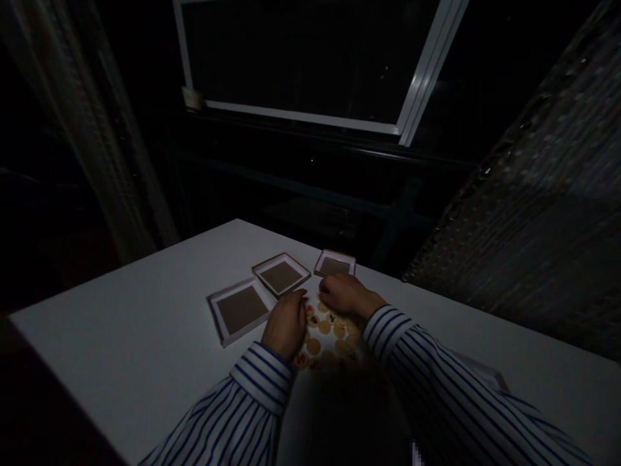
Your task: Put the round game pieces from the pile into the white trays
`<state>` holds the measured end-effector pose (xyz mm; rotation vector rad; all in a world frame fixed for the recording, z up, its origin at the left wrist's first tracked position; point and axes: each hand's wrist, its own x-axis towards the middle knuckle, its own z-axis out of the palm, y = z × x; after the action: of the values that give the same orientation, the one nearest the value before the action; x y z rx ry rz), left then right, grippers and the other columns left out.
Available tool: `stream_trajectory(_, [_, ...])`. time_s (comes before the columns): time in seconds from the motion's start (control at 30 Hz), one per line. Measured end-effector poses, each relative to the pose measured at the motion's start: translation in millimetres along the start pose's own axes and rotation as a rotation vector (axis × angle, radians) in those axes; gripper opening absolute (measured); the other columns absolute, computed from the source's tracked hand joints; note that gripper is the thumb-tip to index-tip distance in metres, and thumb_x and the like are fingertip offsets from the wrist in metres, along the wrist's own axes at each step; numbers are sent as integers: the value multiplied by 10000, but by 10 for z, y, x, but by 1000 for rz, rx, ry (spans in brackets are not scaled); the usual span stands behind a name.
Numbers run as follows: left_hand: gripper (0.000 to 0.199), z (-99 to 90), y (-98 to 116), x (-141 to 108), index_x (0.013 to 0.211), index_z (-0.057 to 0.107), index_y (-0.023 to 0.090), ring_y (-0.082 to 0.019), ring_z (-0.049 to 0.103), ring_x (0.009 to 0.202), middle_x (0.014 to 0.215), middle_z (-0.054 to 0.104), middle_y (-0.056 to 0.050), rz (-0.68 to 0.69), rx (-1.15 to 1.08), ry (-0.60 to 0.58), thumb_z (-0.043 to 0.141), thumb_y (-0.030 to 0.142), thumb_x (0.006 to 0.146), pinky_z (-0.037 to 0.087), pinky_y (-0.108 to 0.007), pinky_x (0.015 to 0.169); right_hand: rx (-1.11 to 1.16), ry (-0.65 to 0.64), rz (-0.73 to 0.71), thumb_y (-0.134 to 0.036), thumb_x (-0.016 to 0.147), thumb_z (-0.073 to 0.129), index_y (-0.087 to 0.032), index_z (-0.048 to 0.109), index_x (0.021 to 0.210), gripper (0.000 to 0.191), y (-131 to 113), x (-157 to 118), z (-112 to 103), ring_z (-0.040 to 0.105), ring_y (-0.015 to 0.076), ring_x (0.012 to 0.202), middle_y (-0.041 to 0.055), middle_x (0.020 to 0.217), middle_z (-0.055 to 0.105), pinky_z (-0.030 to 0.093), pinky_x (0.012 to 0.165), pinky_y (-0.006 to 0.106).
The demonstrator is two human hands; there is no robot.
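Round, pale wooden xiangqi pieces (313, 346) lie in a loose group on the white table, some marked in red or black, others plain side up. At the left edge of the group rests my left hand (285, 323), its back toward me; most of its fingers are hidden, so its grip cannot be made out. Over the far end is my right hand (347, 294), fingers curled down and closed on a piece (321, 298) at its fingertips. Beyond my hands lie three shallow box parts: a larger left one (224, 327), a middle one (264, 266) and a far one (317, 262).
The white table (136, 310) has its far edge just behind the box parts. Another shallow box part (488, 374) is partly hidden by my right sleeve. A patterned curtain (533, 194) hangs at right, another curtain (97, 116) at left. The room is dim.
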<state>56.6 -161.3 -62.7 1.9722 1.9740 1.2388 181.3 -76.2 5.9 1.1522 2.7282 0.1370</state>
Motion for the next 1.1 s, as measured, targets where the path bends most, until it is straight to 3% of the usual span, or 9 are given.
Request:
stream_trajectory(0.73, [347, -29, 1, 13, 1098, 520, 120, -189, 562, 970, 1036, 612, -116, -78, -79, 35, 340, 135, 802, 423, -303, 854, -10, 33, 12, -296, 772, 408, -139, 617, 907, 294, -45, 103, 40, 571, 224, 857, 126, 951, 625, 393, 701, 303])
stream_trajectory(0.97, [327, -87, 28, 36, 1057, 546, 135, -198, 570, 937, 1011, 623, -100, -166, -192, 95, 334, 193, 815, 423, -315, 834, 64, 281, -53, -261, 811, 407, -143, 574, 983, 268, -62, -126, -119, 494, 206, 964, 103, 977, 577, 327, 836, 300])
stream_trajectory(1.1, [318, -85, 24, 48, 1027, 567, 144, -198, 564, 938, 993, 629, -91, -193, -335, 131, 356, 266, 824, 410, -320, 837, 141, 384, -94, -240, 829, 399, -153, 530, 1063, 282, -72, -280, -144, 489, 175, 934, 81, 985, 542, 338, 825, 287])
